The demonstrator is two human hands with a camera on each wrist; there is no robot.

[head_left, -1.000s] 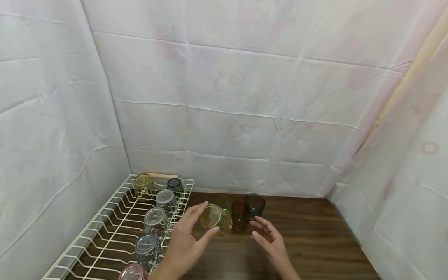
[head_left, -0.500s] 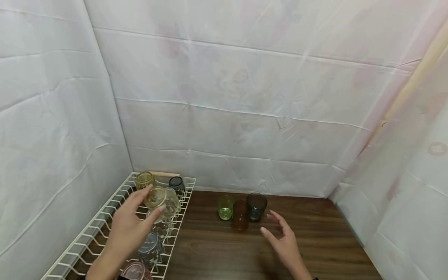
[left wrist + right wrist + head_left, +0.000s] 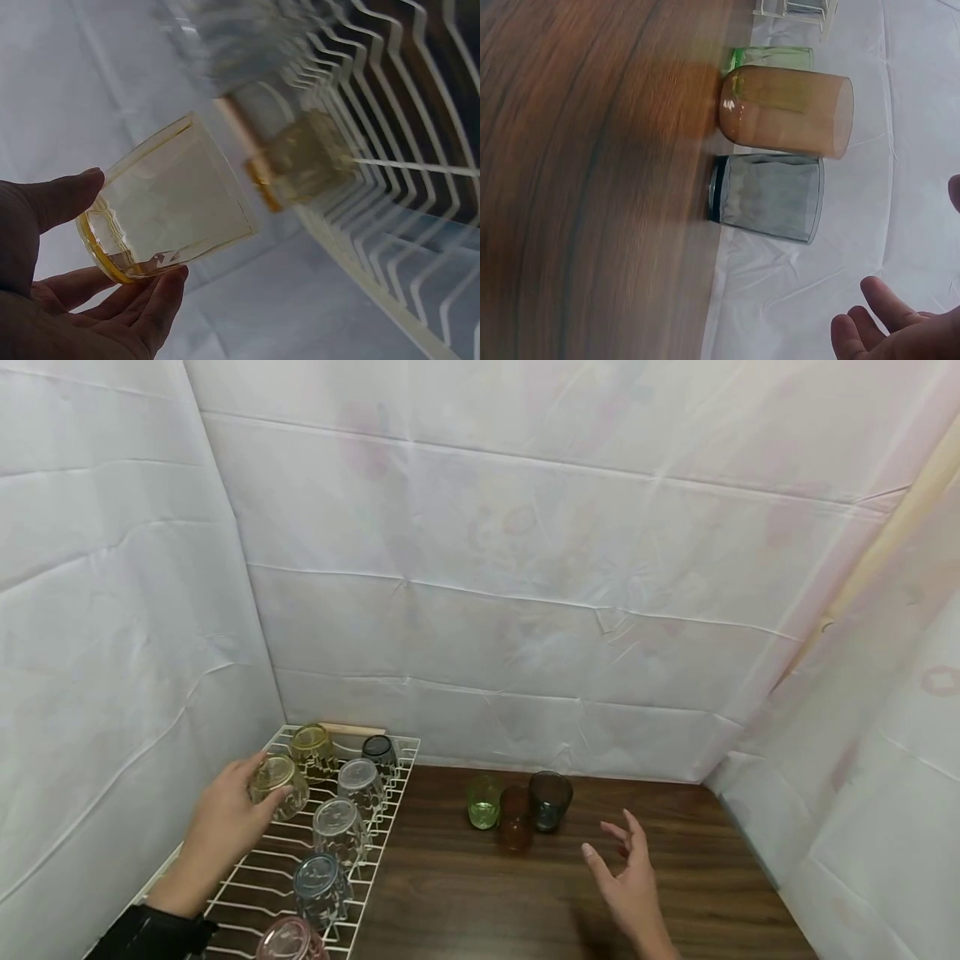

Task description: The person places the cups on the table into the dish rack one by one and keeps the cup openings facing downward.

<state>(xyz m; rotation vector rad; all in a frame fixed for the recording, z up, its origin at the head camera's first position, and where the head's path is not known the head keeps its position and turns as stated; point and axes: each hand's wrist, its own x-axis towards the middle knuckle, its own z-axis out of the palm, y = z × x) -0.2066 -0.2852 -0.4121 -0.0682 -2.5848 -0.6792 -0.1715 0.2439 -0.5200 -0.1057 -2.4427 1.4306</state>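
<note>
My left hand (image 3: 228, 814) grips a pale yellow glass (image 3: 279, 785) around its base, thumb on one side and fingers on the other. In the left wrist view the glass (image 3: 169, 202) has its mouth turned away from the palm. It is over the left part of the white wire rack (image 3: 262, 852), just in front of a darker yellow glass (image 3: 312, 747) standing upside down. My right hand (image 3: 632, 885) hangs over the wooden table with fingers spread, holding nothing. Nearest to it is a dark grey glass (image 3: 550, 800), beside a brown glass (image 3: 515, 818) and a green glass (image 3: 483, 802).
Upside down along the rack's right side stand a dark glass (image 3: 379, 752), two clear glasses (image 3: 360, 785), a blue glass (image 3: 321, 889) and a pink glass (image 3: 288, 939). White sheeting (image 3: 480, 635) walls the brown table (image 3: 465, 893) at the back and both sides.
My left hand has carried the pale yellow glass leftward from above the table, across the row of glasses, to the rack's left side. The right hand has drawn away to the right of the grey glass.
</note>
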